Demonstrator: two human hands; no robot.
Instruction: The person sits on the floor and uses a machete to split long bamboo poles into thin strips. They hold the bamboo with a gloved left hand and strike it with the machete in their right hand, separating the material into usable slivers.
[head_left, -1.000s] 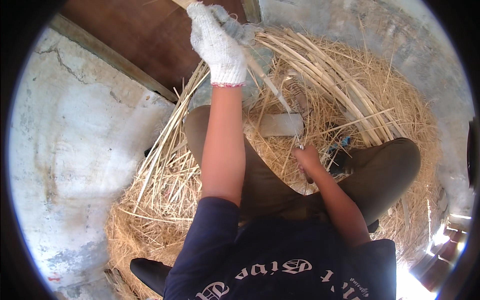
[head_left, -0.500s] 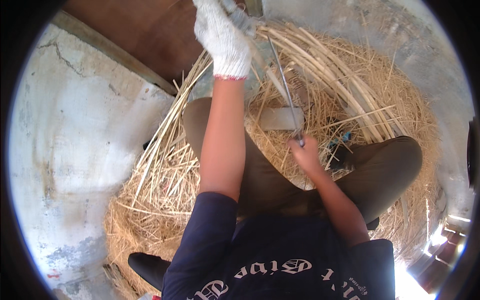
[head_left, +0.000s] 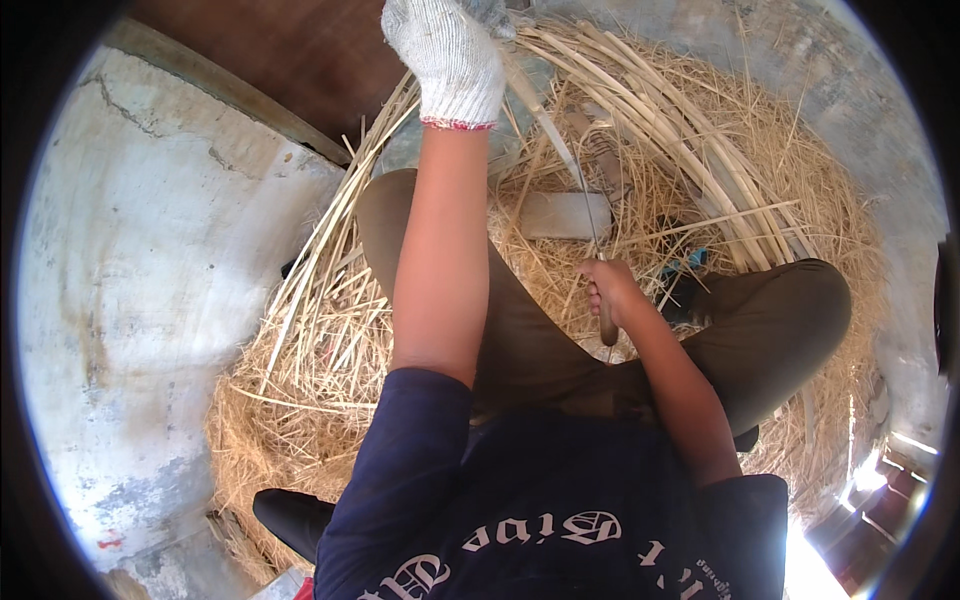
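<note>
My left hand (head_left: 450, 70) wears a white knitted glove with a red cuff edge and is stretched far forward. Its fingers are partly cut off at the top edge, and it appears closed on a pale bamboo strip (head_left: 535, 108) that slants down from beside the glove towards my right hand. My bare right hand (head_left: 612, 288) is wrapped around the brown handle of a knife (head_left: 608, 328). The thin blade points away from me, its upper part against or just beside the strip's near end. Beneath the blade lies a grey rectangular block (head_left: 555, 215).
Long pale bamboo strips (head_left: 690, 140) lie bundled at the far right, with more strips (head_left: 335, 250) on the left. Shavings (head_left: 290, 435) cover the floor around my crossed legs (head_left: 760, 320). A stained wall (head_left: 170, 300) stands at left, with a brown panel (head_left: 290, 60) beyond.
The knife has turned in my right hand: its blade has swung from pointing well above the strip to lying along the strip's near end, and the handle now shows below my fist.
</note>
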